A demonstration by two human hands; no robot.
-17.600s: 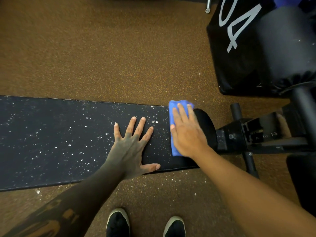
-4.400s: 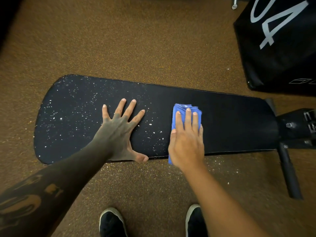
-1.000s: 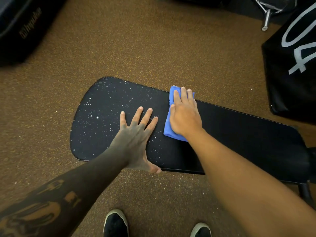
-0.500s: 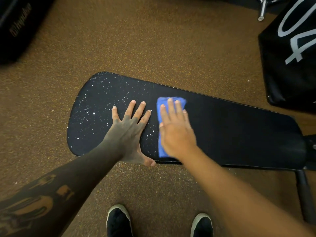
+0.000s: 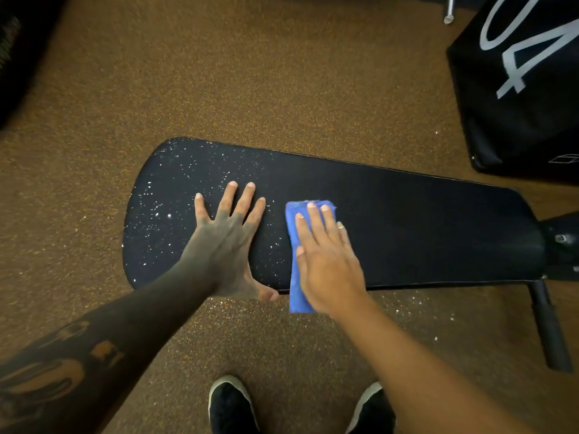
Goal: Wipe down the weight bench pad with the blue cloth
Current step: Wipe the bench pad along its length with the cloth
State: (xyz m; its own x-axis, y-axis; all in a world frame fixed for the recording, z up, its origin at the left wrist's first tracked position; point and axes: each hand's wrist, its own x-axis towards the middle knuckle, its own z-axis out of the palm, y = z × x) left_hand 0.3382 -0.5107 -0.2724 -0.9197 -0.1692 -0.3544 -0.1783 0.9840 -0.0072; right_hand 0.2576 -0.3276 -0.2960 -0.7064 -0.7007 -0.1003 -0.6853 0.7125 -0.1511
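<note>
We are pressing our right hand [image 5: 329, 264], fingers straight and flat, onto the blue cloth [image 5: 296, 296], cloth lying across the bench pad [image 5: 423, 230] and overhanging its near edge, our left hand [image 5: 225, 245] resting spread flat just beside it, white specks [image 5: 156, 211] dotting the pad's left end.

A black block [image 5: 532, 126] marked 04 sits at two o'clock on the brown speckled floor [image 5: 219, 73]; black shoes [image 5: 232, 405] at six.
</note>
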